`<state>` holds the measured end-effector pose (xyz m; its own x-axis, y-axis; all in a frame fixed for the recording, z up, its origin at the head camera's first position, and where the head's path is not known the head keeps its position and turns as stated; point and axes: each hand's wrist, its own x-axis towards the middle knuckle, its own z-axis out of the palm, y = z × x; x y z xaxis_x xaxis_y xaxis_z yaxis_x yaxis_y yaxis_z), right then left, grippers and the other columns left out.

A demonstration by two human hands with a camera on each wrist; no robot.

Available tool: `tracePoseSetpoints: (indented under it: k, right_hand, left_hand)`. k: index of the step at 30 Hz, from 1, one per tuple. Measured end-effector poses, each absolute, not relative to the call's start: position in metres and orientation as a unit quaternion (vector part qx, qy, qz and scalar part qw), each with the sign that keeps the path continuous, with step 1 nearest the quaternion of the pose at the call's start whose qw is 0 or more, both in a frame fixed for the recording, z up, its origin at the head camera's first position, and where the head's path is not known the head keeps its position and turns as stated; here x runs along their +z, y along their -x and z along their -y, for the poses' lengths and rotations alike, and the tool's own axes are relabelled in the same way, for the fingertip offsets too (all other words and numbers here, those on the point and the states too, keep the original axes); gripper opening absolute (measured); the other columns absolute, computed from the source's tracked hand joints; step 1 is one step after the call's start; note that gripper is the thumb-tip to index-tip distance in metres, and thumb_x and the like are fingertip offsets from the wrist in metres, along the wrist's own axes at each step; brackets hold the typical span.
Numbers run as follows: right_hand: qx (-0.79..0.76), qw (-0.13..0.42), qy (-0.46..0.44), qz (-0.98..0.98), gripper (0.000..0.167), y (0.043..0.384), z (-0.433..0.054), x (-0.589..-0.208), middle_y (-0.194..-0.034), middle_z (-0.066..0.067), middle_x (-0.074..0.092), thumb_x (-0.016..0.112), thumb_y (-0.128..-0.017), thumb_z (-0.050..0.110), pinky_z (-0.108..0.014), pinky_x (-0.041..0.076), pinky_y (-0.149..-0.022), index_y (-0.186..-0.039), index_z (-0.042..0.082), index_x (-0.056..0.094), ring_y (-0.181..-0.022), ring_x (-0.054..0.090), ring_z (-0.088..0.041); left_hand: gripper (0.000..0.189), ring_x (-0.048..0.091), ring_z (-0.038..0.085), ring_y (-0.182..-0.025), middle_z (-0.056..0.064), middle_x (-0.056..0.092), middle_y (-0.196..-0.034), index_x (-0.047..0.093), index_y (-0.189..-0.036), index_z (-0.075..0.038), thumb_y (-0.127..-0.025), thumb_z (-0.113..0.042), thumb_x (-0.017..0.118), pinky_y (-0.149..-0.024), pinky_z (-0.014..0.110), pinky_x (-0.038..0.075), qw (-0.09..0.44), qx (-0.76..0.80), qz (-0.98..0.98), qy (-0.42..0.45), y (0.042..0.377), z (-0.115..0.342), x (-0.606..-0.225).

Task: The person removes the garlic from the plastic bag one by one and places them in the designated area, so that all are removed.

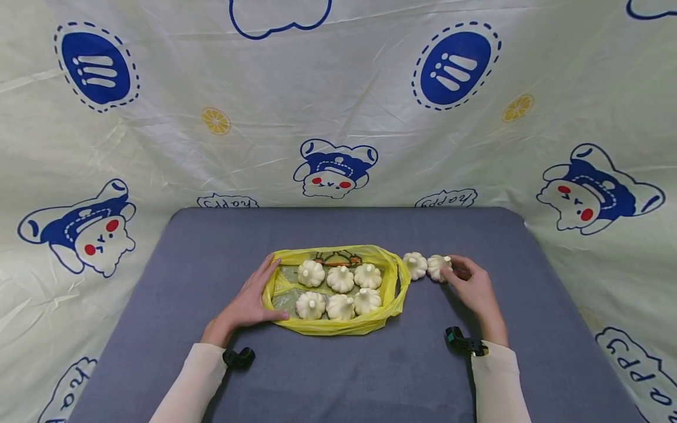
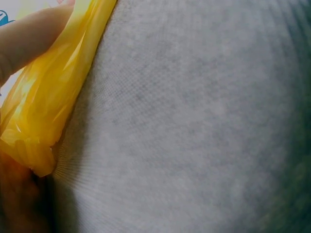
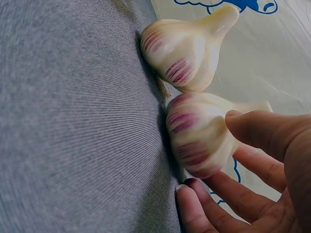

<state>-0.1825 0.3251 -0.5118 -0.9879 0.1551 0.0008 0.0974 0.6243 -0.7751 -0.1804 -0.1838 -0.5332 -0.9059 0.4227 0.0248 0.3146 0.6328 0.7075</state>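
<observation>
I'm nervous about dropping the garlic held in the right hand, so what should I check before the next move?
1. Bag open: ok, its mouth faces up.
2. Left hand on the bag: ok, it touches the left rim.
3. Right hand grip: ok, thumb and fingers pinch the outer garlic.
4. Straight path to the bag: not ok, another garlic sits between.
5. Room inside: ok, bare space left of the six bulbs.
6. Outer garlic off the table: cannot tell.
</observation>
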Motion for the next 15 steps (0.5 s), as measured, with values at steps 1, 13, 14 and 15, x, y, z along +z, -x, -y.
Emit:
tracePoseSetpoints:
  k: [1, 13, 14, 15]
  right_hand:
    - [0.430, 0.032, 0.070, 0.899, 0.056, 0.182, -0.325, -0.512, -0.144, -0.026, 0.057, 0.062, -0.103, 0.039, -0.035, 0.049, -0.085, -0.147, 0.005, 0.053, -0.127, 0.059, -0.043]
    - [0.421, 0.048, 0.042, 0.905, 0.069, 0.179, -0.326, -0.500, -0.153, -0.027, 0.048, 0.068, -0.100, 0.038, -0.060, 0.050, -0.099, -0.154, 0.003, 0.044, -0.136, 0.051, -0.048]
    - [0.412, 0.050, 0.038, 0.909, 0.070, 0.179, -0.325, -0.497, -0.155, -0.027, 0.046, 0.068, -0.100, 0.038, -0.062, 0.049, -0.100, -0.155, 0.003, 0.043, -0.137, 0.049, -0.049]
    - [0.403, 0.053, 0.033, 0.913, 0.071, 0.178, -0.324, -0.493, -0.156, -0.028, 0.044, 0.068, -0.100, 0.038, -0.063, 0.048, -0.102, -0.156, 0.003, 0.041, -0.138, 0.047, -0.050]
  left_hand:
    - [0.122, 0.011, 0.046, -0.157, 0.009, 0.003, -0.175, 0.017, -0.167, -0.017, -0.073, -0.048, 0.088, -0.119, 0.074, 0.015, 0.072, 0.377, -0.901, -0.204, 0.180, 0.184, -0.534]
    - [0.122, 0.011, 0.046, -0.157, 0.009, 0.003, -0.175, 0.017, -0.167, -0.017, -0.073, -0.049, 0.088, -0.119, 0.074, 0.015, 0.073, 0.373, -0.903, -0.201, 0.180, 0.185, -0.534]
    - [0.122, 0.011, 0.046, -0.157, 0.009, 0.003, -0.175, 0.017, -0.167, -0.017, -0.073, -0.049, 0.088, -0.119, 0.074, 0.015, 0.074, 0.374, -0.903, -0.200, 0.180, 0.185, -0.534]
    - [0.123, 0.011, 0.045, -0.157, 0.009, 0.003, -0.175, 0.017, -0.167, -0.018, -0.072, -0.049, 0.088, -0.119, 0.074, 0.015, 0.074, 0.372, -0.904, -0.199, 0.180, 0.185, -0.534]
